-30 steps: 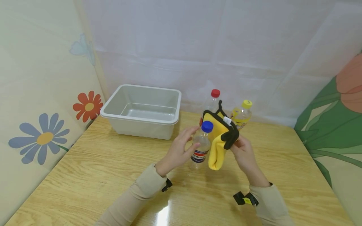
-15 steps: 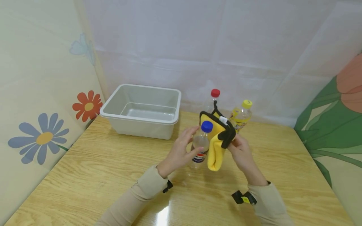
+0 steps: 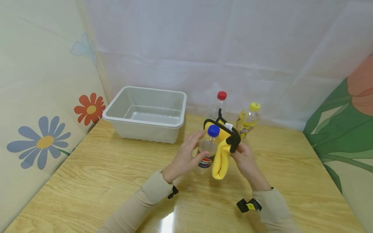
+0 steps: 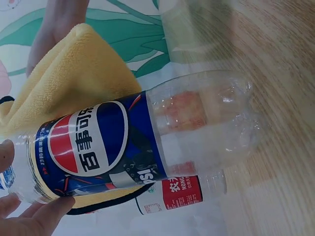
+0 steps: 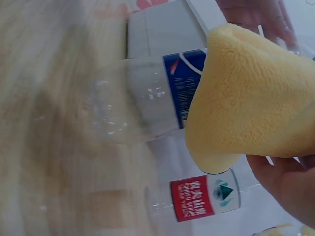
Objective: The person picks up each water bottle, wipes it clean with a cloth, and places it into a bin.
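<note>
1. Your right hand (image 3: 245,160) eases a little toward nine o'clock over the past second, bringing the yellow cloth (image 3: 220,163), edged in black, in toward the blue-capped bottle (image 3: 208,149).
2. Your left hand (image 3: 186,157) barely moves, fingers and thumb curled round the bottle's upper half; the bottle holds nearly the same spot above the bench (image 3: 131,168), though whether its base touches down you cannot tell.
3. Your hands stand apart, the right one gripping the cloth by its edge, at three o'clock from the bottle.
4. The cloth's shift uncovers more of the yellow-capped bottle (image 3: 247,122), upright at two o'clock; the red-capped bottle (image 3: 220,105), at one o'clock, is partly hidden behind the cloth.
5. For the work in hand, the change suggests cloth and bottle are meeting, with the left as the steadying side; firm contact stays unclear. The grey tub (image 3: 145,131) sits untouched at ten o'clock.
</note>
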Demonstrator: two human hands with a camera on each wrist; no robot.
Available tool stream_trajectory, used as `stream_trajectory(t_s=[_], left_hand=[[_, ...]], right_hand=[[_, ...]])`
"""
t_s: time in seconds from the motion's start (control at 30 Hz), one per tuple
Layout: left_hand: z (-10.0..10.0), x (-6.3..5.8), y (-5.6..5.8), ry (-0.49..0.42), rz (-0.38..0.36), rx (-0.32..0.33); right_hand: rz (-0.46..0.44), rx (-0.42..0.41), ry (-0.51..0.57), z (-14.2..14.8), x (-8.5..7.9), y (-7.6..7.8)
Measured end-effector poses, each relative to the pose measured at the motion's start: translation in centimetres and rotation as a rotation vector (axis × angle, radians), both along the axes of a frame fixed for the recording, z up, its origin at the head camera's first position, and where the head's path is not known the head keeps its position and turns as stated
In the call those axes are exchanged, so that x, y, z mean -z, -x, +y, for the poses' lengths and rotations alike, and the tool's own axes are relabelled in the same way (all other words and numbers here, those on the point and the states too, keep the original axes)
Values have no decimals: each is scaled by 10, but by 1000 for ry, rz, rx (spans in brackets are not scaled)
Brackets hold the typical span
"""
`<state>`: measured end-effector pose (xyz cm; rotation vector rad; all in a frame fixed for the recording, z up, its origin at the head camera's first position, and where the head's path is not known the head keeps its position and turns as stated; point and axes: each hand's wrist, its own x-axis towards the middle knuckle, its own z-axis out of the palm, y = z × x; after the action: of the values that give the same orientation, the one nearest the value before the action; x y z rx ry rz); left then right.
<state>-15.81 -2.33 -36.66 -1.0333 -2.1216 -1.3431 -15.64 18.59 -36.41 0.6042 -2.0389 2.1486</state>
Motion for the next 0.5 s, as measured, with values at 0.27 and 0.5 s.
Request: stream_trajectory(t_s=[0.27, 0.5], left_hand=[[1, 3, 2, 3, 3, 19], [1, 7, 4, 6, 36, 10]], right_hand=[[-94, -43, 85, 0, 19, 2], [-151, -43, -10, 1, 31, 3]])
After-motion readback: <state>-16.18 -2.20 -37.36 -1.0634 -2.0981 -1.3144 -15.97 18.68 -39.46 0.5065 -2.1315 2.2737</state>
